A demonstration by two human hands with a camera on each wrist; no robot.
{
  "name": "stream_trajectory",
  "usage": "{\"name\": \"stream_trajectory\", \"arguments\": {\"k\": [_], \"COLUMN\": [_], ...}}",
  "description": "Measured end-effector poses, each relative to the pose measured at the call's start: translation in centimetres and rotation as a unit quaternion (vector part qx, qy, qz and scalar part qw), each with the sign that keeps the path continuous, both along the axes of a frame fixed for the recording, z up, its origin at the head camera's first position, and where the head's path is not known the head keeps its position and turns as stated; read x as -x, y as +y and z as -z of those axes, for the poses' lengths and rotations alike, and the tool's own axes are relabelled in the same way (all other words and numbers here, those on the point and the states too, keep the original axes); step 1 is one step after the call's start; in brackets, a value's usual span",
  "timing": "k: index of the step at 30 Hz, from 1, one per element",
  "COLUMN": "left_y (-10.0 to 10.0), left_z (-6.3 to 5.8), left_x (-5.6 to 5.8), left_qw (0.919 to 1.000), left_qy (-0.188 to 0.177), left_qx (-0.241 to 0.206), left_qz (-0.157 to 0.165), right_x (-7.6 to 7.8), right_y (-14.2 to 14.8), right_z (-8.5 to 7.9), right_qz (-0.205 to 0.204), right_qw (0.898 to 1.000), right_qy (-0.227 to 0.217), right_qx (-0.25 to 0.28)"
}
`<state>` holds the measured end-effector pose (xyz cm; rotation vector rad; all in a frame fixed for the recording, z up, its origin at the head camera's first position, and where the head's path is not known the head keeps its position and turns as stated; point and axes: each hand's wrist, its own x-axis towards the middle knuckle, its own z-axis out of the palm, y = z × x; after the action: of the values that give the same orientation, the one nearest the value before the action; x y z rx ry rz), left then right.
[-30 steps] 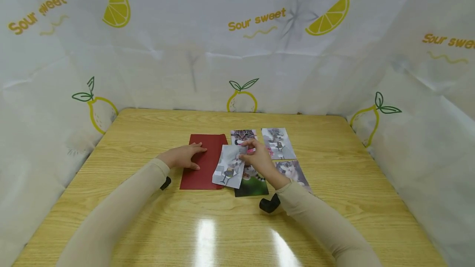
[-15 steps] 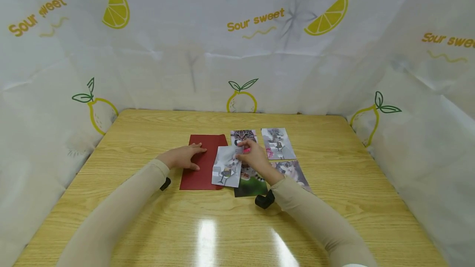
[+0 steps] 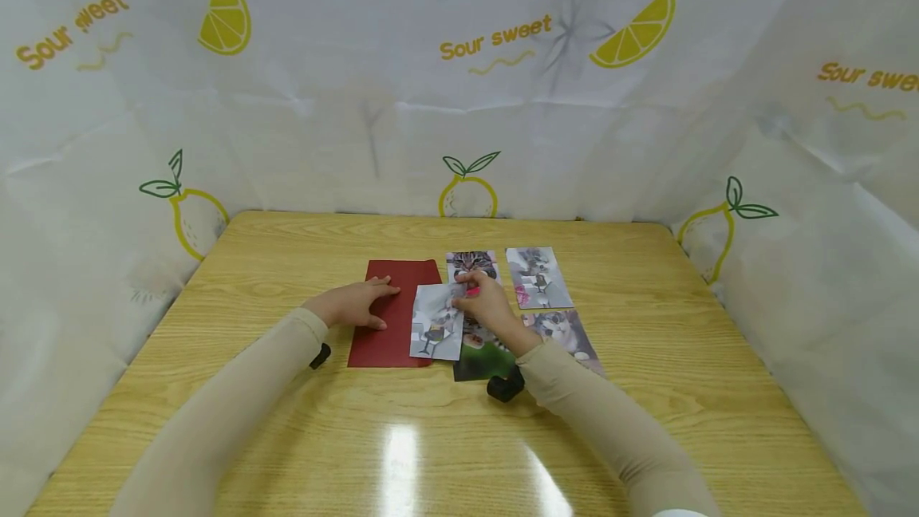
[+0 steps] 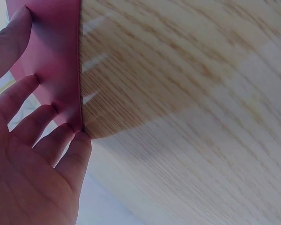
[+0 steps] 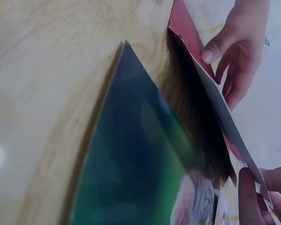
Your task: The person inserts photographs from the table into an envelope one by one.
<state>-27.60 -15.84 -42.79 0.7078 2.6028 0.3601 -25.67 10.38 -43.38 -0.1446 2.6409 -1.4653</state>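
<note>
A person's left hand (image 3: 352, 304) rests on a red envelope (image 3: 384, 349) near the middle of the wooden surface (image 3: 309, 453), its fingers spread and fairly straight, the tips touching the red face and gripping nothing; in the left wrist view they reach to the envelope's edge. The right hand (image 3: 491, 305) pinches a pale photo card (image 3: 434, 329) between thumb and fingers, at the card's upper right side. That card slants over the envelope's right edge, its left part in front of the red; whether any of it is tucked inside cannot be told. Beneath the right hand lies a tabby cat picture (image 3: 470, 260), with a green-bottomed cat picture (image 3: 484, 364) nearer the person; the hand hides where the two meet. To their right lie a grey photo card (image 3: 538, 278) and, just below it, a white-and-grey cat picture (image 3: 563, 333). A black device (image 3: 506, 386) sits by the right wrist. Behind the surface hangs a white backdrop (image 3: 301, 142) printed with lemons and "Sour sweet" lettering.
</note>
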Motion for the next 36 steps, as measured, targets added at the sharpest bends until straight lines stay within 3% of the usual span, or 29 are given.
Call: {"name": "stream_trajectory", "arguments": {"k": [8,17,25,36], "left_y": [0.0,-0.1,0.1,0.0], "left_z": [0.1,0.1,0.1,0.0], "left_x": [0.1,0.0,0.1,0.1], "left_qw": [1.0000,1.0000,1.0000,1.0000], "left_qy": [0.002,0.000,0.000,-0.002], "left_qx": [-0.001,0.005,0.001,0.003], "left_qz": [0.000,-0.001,0.003,0.001], "right_x": [-1.2,-2.3,-1.7,-1.2], "right_y": [0.2,0.4,0.0,-0.4], "right_z": [0.1,-0.1,-0.2,-0.8], "right_qz": [-0.012,-0.021,-0.001,-0.015], "right_qw": [0.999,0.996,1.000,1.000], "right_qy": [0.005,-0.046,-0.011,-0.022], "right_qx": [0.035,0.074,-0.002,-0.009]}}
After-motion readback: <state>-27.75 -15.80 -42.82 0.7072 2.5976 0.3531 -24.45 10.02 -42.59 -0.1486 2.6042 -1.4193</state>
